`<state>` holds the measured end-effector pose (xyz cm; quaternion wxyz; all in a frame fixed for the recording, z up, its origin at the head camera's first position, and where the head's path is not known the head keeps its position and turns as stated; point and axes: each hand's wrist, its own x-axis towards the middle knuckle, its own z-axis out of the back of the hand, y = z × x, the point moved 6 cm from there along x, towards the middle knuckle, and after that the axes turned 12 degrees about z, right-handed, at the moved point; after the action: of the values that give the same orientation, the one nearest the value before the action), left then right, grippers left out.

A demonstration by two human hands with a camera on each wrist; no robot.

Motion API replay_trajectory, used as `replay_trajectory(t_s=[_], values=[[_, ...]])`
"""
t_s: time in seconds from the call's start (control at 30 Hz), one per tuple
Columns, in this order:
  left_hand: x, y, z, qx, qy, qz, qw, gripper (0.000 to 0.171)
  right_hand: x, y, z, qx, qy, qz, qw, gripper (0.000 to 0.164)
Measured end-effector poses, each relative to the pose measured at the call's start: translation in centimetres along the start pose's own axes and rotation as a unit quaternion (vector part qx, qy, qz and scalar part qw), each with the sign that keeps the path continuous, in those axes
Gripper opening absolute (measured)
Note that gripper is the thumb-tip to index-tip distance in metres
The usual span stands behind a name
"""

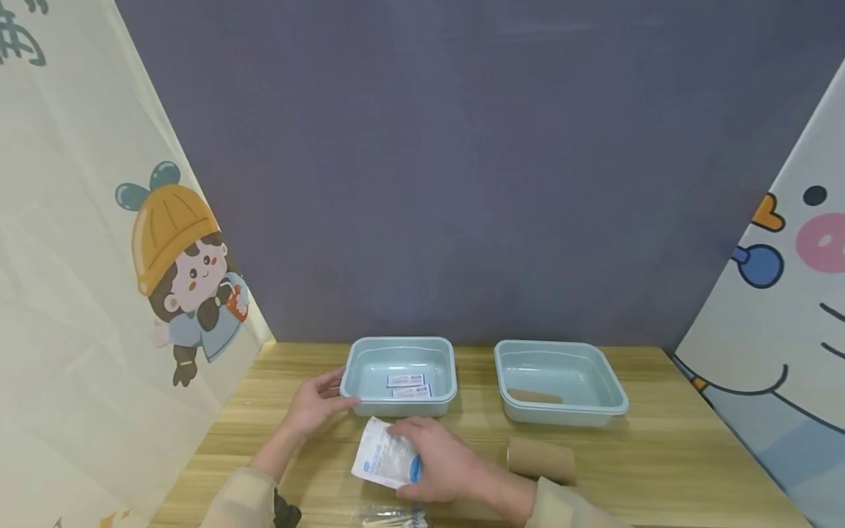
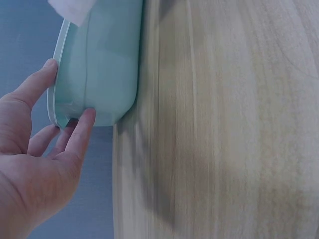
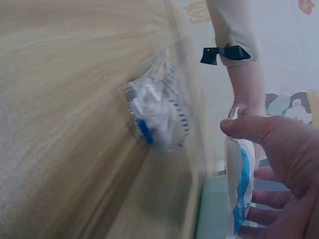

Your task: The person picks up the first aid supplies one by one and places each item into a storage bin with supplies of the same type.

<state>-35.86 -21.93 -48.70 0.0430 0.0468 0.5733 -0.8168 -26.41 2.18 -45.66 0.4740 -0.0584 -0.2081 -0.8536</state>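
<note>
Looks partway: two strips [image 1: 405,380] already in left bin [image 1: 403,408], brown piece [image 1: 533,397] in right bin [image 1: 561,416]. Packet [image 1: 379,452] not binned, grasped by right hand's [image 1: 445,460] grip before left bin; left hand's [image 1: 312,405] grip loosely holds that bin. Swabs [image 3: 155,114], tube [image 1: 541,461] left on worktop [image 1: 667,455].

Left hand [image 1: 318,405] spread, thumb [image 2: 37,83] apart from fingers [image 2: 80,132]; right hand [image 1: 444,460] pinching, right forearm [image 1: 505,493] slanting inward.

Soft, even light fills the head view, with faint glints inside the left tub [image 1: 399,408]. The left wrist view is cooler—a blurry-edged shadow crosses the tabletop [image 2: 249,149] at lower centre. The right wrist view smears at left.
</note>
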Motion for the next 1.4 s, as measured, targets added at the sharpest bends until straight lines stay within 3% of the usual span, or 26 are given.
replay_trajectory(t_s=[0.33, 0.67, 1.4], values=[[0.0, 0.2, 0.1, 0.001, 0.003, -0.001, 1.0000, 0.075, 0.3, 0.1, 2.3, -0.009, -0.031, 0.006, 0.999, 0.083], [0.2, 0.3, 0.1, -0.001, -0.003, 0.002, 1.0000, 0.079, 1.3, -1.7, 4.6, -0.032, -0.047, -0.022, 0.998, 0.081], [-0.3, 0.1, -0.1, -0.022, -0.002, 0.004, 0.9998, 0.077, 3.4, -5.6, 5.5, -0.020, -0.059, -0.053, 0.997, 0.081]])
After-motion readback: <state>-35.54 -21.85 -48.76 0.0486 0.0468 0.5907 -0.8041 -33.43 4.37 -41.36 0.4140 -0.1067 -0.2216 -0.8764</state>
